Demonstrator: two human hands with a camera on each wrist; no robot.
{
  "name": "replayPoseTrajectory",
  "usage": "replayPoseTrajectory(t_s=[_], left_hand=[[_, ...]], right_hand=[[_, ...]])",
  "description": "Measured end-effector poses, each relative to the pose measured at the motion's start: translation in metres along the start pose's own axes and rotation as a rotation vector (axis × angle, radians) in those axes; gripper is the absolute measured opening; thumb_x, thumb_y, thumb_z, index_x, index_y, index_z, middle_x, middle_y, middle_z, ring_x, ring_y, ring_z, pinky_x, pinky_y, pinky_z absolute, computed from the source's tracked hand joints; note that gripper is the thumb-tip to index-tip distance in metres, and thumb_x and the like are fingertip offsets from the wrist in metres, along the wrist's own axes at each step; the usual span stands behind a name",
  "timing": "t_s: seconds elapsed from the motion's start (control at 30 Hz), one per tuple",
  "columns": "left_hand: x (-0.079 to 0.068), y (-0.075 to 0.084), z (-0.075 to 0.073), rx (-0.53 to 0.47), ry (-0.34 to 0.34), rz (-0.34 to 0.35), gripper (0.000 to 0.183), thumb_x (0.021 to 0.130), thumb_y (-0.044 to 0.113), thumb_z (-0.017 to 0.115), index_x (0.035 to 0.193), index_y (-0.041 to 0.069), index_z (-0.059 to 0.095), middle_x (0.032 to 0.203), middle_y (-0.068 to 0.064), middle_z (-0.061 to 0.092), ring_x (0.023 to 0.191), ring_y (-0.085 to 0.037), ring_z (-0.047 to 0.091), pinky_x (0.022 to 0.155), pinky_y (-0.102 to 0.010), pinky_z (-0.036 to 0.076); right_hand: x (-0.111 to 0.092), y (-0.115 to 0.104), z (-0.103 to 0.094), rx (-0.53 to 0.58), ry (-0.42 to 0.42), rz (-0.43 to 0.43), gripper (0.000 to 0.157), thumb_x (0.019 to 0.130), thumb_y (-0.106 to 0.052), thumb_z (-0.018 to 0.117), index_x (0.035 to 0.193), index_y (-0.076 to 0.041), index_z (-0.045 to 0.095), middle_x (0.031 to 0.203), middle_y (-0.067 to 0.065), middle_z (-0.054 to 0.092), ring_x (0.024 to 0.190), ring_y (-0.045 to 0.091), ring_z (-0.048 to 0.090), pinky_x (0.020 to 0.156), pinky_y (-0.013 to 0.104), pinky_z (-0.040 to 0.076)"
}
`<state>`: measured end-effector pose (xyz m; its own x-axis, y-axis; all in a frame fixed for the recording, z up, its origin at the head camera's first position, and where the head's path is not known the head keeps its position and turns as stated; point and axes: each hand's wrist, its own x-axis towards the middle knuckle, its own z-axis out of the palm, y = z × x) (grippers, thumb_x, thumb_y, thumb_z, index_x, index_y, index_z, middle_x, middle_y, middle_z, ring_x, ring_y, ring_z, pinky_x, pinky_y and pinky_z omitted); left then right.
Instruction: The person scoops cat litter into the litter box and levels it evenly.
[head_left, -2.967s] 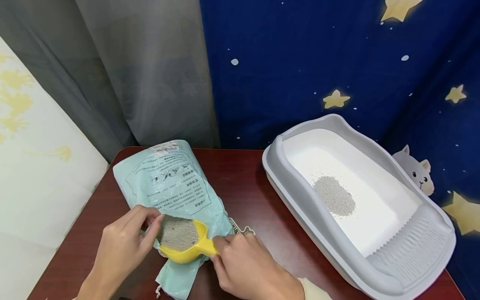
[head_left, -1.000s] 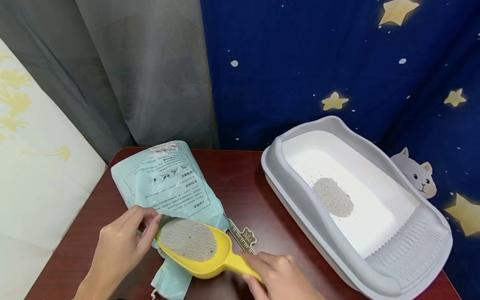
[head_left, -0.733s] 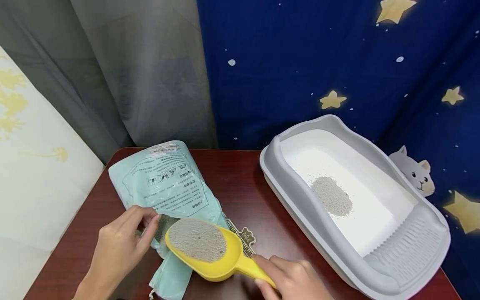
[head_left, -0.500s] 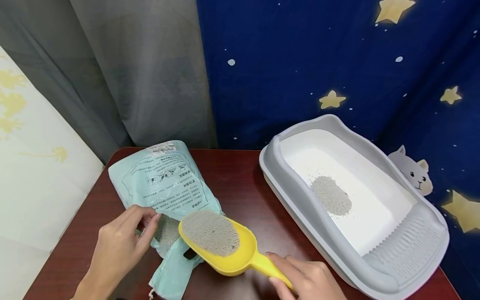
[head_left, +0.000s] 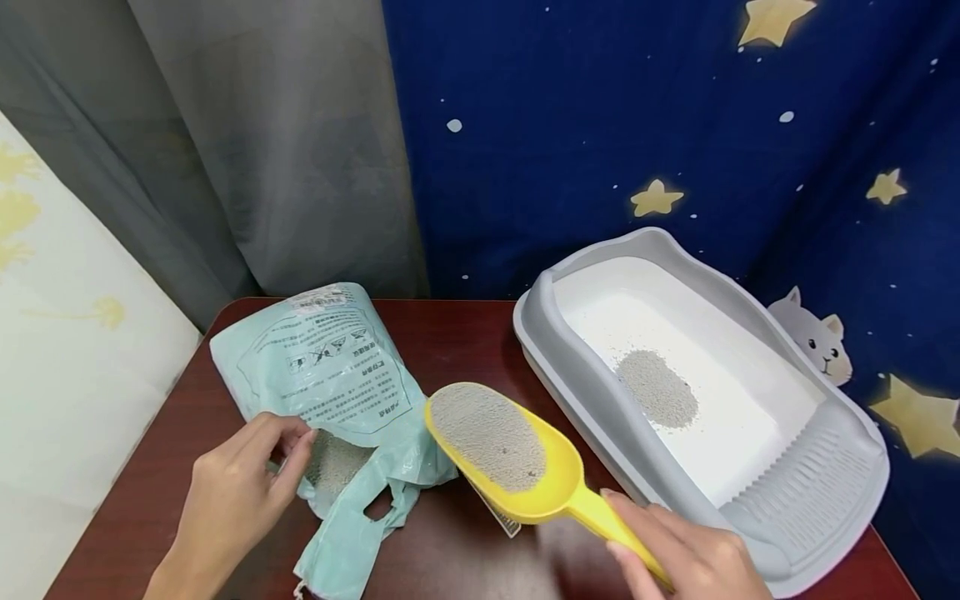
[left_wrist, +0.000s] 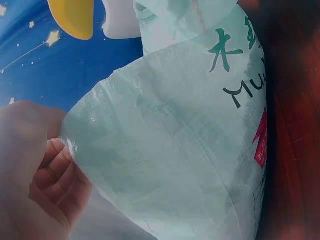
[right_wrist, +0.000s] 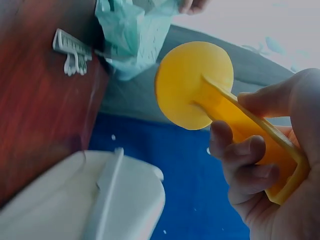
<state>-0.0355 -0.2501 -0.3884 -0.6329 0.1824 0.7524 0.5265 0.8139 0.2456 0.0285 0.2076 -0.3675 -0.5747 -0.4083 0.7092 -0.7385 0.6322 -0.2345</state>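
My left hand (head_left: 243,483) pinches the torn mouth of a pale green cat litter bag (head_left: 322,358), which lies on the table with grey litter visible inside. In the left wrist view the bag's edge (left_wrist: 150,130) stretches up to my fingers (left_wrist: 60,172). A yellow scoop (head_left: 561,475), heaped with grey litter (head_left: 487,433), is held by its handle in my right hand (head_left: 697,550). It hangs over the table between bag and litter box. The right wrist view shows the scoop's rounded back (right_wrist: 182,85), with fingers curled round the handle.
A grey-rimmed litter box (head_left: 577,358) with a white inside stands on the right and holds a small litter pile (head_left: 656,387). Partly under the scoop lies a flat clip (right_wrist: 72,45) on the dark red table (head_left: 457,333). Curtains (head_left: 525,167) hang behind.
The scoop has come out of the bag's mouth, full of litter, and moved right and up toward the litter box. My left hand has stayed at the bag's edge.
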Motion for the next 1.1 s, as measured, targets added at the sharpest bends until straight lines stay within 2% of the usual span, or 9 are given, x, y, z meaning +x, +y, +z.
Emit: replayPoseTrajectory(t_s=[0.1, 0.23, 0.33, 0.43, 0.57, 0.77, 0.9, 1.0, 1.1], left_hand=[[0.001, 0.000, 0.000, -0.001, 0.013, 0.004, 0.042, 0.113, 0.041, 0.055, 0.088, 0.012, 0.071, 0.079, 0.012, 0.058, 0.066, -0.002, 0.050, 0.055, -0.018, 0.043], [0.001, 0.000, 0.001, 0.001, 0.017, 0.003, 0.041, 0.112, 0.040, 0.055, 0.087, 0.012, 0.071, 0.079, 0.012, 0.057, 0.066, -0.002, 0.050, 0.056, -0.018, 0.043], [0.000, 0.000, 0.002, 0.005, 0.015, 0.000, 0.041, 0.112, 0.040, 0.054, 0.087, 0.012, 0.071, 0.079, 0.012, 0.057, 0.066, -0.002, 0.050, 0.056, -0.018, 0.043], [-0.001, 0.000, 0.002, 0.010, 0.013, -0.003, 0.042, 0.113, 0.041, 0.054, 0.088, 0.012, 0.071, 0.079, 0.013, 0.058, 0.066, -0.002, 0.050, 0.055, -0.018, 0.043], [-0.001, 0.000, 0.001, 0.013, -0.001, -0.009, 0.043, 0.113, 0.043, 0.054, 0.088, 0.013, 0.071, 0.080, 0.012, 0.058, 0.065, -0.002, 0.050, 0.055, -0.018, 0.043], [-0.002, -0.001, 0.001, 0.014, -0.012, -0.012, 0.043, 0.113, 0.043, 0.054, 0.088, 0.013, 0.071, 0.080, 0.012, 0.058, 0.066, -0.001, 0.049, 0.055, -0.018, 0.044], [-0.002, -0.001, 0.001, 0.017, -0.014, -0.006, 0.043, 0.113, 0.043, 0.054, 0.089, 0.013, 0.071, 0.080, 0.012, 0.058, 0.066, -0.001, 0.049, 0.055, -0.018, 0.043], [-0.002, -0.001, 0.000, 0.016, -0.017, -0.006, 0.042, 0.114, 0.043, 0.054, 0.089, 0.013, 0.071, 0.080, 0.012, 0.058, 0.066, 0.000, 0.049, 0.055, -0.018, 0.043], [-0.002, 0.000, 0.001, 0.010, -0.006, -0.005, 0.042, 0.113, 0.043, 0.054, 0.089, 0.013, 0.071, 0.080, 0.013, 0.058, 0.066, 0.000, 0.049, 0.055, -0.018, 0.043]], right_hand=[[-0.001, 0.001, -0.013, 0.005, -0.017, 0.054, 0.048, 0.113, -0.041, 0.061, 0.123, 0.002, 0.079, 0.087, -0.006, 0.068, 0.064, -0.003, 0.054, 0.052, 0.009, 0.042], [0.000, 0.001, -0.032, -0.002, -0.068, 0.145, 0.036, 0.098, -0.026, 0.083, 0.126, -0.004, 0.080, 0.095, -0.008, 0.074, 0.072, -0.003, 0.065, 0.060, 0.010, 0.051], [0.004, -0.002, -0.047, -0.043, -0.125, 0.233, 0.047, 0.081, -0.011, 0.094, 0.126, -0.007, 0.081, 0.097, -0.009, 0.076, 0.073, -0.005, 0.066, 0.064, 0.010, 0.054], [0.009, -0.005, -0.060, -0.103, -0.171, 0.310, 0.053, 0.075, -0.006, 0.096, 0.126, -0.011, 0.081, 0.096, -0.012, 0.075, 0.072, -0.005, 0.063, 0.065, 0.009, 0.053], [0.013, -0.002, -0.072, -0.199, -0.181, 0.387, 0.054, 0.074, -0.009, 0.098, 0.125, -0.013, 0.081, 0.098, -0.009, 0.078, 0.070, -0.002, 0.062, 0.067, 0.006, 0.051], [0.011, 0.009, -0.086, -0.291, -0.126, 0.480, 0.051, 0.076, -0.011, 0.098, 0.124, -0.007, 0.082, 0.099, 0.007, 0.081, 0.063, 0.004, 0.061, 0.069, -0.002, 0.042], [0.009, 0.017, -0.094, -0.293, -0.076, 0.516, 0.048, 0.082, -0.004, 0.093, 0.128, -0.006, 0.080, 0.091, 0.009, 0.077, 0.056, -0.004, 0.047, 0.052, 0.007, 0.038], [0.005, 0.026, -0.099, -0.303, -0.058, 0.541, 0.044, 0.087, -0.003, 0.090, 0.129, -0.004, 0.079, 0.090, 0.013, 0.076, 0.054, -0.004, 0.042, 0.047, 0.012, 0.035], [-0.002, 0.037, -0.102, -0.350, -0.121, 0.627, 0.042, 0.093, -0.007, 0.087, 0.132, 0.000, 0.075, 0.082, 0.010, 0.070, 0.054, -0.002, 0.037, 0.047, 0.016, 0.032]])
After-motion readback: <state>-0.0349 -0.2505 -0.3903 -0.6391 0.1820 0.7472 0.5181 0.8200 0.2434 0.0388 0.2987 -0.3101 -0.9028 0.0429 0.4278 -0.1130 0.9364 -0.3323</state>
